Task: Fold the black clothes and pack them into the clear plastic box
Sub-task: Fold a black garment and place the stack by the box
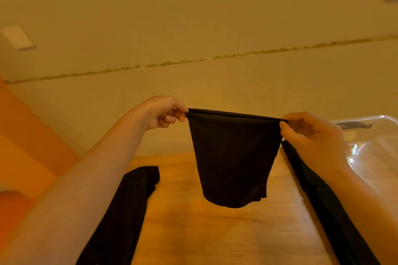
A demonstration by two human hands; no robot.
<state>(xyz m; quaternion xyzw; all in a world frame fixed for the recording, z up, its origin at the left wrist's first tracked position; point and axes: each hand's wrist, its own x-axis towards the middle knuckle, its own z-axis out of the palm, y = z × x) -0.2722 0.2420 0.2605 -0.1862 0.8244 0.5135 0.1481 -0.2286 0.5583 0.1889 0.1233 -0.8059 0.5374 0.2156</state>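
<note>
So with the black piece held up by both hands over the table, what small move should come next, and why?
Probably lower it flat onto the wooden table for a fold: the black garment hangs in the air, pinched at its top corners by the left hand and right hand, not yet folded.

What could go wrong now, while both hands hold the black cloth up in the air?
The left hand and right hand only pinch the cloth at its top corners, so one corner may slip. The hanging cloth may also fold unevenly when lowered, or land on the black garment on the table.
</note>
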